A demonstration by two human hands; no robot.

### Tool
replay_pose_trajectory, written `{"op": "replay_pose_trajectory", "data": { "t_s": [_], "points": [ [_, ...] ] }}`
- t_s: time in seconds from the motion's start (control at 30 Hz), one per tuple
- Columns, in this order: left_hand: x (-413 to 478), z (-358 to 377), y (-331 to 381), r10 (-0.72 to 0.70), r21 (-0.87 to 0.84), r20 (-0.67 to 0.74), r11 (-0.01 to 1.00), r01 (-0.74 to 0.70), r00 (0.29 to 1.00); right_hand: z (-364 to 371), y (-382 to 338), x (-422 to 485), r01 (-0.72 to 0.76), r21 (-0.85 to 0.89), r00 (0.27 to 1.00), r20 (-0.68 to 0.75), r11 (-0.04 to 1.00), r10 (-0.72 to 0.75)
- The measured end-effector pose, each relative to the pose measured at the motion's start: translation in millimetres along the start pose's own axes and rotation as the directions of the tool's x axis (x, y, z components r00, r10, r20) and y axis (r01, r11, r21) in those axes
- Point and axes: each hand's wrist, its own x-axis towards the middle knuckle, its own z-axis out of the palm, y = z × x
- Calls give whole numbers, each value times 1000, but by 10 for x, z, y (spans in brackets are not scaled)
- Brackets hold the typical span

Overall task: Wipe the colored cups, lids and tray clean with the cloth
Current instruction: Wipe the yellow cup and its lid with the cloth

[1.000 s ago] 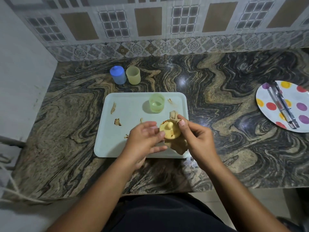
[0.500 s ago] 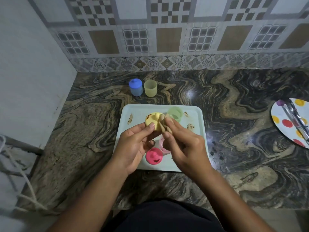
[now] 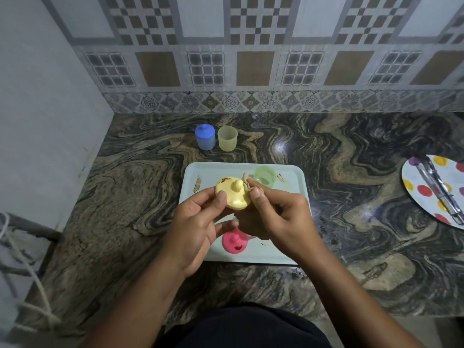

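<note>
My left hand holds a yellow lid with a knob above the pale tray; a brown smear marks the lid's far edge. My right hand grips a crumpled tan cloth pressed against the lid's right side. A pink lid with a dark smear lies on the tray under my hands. A green cup stands at the tray's far side. Brown smears dot the tray. A blue lidded cup and a yellow cup stand on the counter behind the tray.
A white plate with coloured dots lies at the right edge of the marble counter with metal tongs on it. A wall closes the left side and tiles the back. A rope hangs at lower left.
The view has tilted up. The yellow lid has turned so its top faces me, and the cloth has shifted from under it to its right side. The pink lid has come into view.
</note>
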Motion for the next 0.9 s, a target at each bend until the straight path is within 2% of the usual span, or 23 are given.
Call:
{"op": "replay_pose_trajectory", "data": {
  "t_s": [0.17, 0.3, 0.4, 0.47, 0.57, 0.7, 0.83, 0.9],
  "points": [
    [7, 71, -34, 44, -43, -28, 998, -45, 999, 102, 44, -76, 120, -140, 990, -52, 983, -129],
    [-36, 164, -75, 129, 20, 26, 991, -130, 991, 126, 39, -74, 153, -125, 983, -79, 980, -164],
    [-12, 184, -125, 144, 8, -52, 990, -144, 988, 155, 67, -141, 347, -350, 921, -46, 870, -386],
    [-6, 171, -124, 127, -1, -72, 992, -127, 989, 176, 99, -174, 413, -389, 886, -39, 824, -462],
    [-32, 127, -69, 89, -7, -49, 996, -89, 995, 121, 101, -95, 368, -312, 907, -87, 876, -412],
    [-65, 116, -48, 66, -18, -18, 998, -66, 998, 25, -17, 13, 164, -117, 980, -94, 980, -175],
    [-48, 158, -84, 86, -54, -64, 995, -90, 994, 29, -20, 25, 101, -92, 993, -54, 991, -107],
    [-62, 196, -95, 154, -23, -14, 988, -154, 988, 52, -6, 41, 72, -67, 996, -50, 995, -75]
  ]
}}
